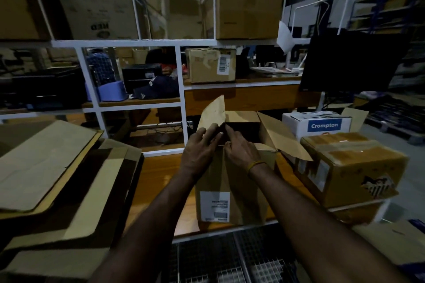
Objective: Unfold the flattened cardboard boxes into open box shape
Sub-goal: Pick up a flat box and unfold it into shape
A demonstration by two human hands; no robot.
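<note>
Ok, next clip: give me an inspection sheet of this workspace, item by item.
Surface: wooden bench, lit dimly.
Job's things: open box stands upright on the bench, top flaps up or splayed; flat cardboard stack lies at the left.
Clutter: taped box to the right, white Crompton box behind it.
Grippers: left hand and right hand both at the open box's near top edge, at the flaps; exact grip hard to tell.
Cables: some loose wires low behind the bench, under the rack.
Surroundings: white rack loaded with cartons, dark monitor at right, people seated beyond the rack.
</note>
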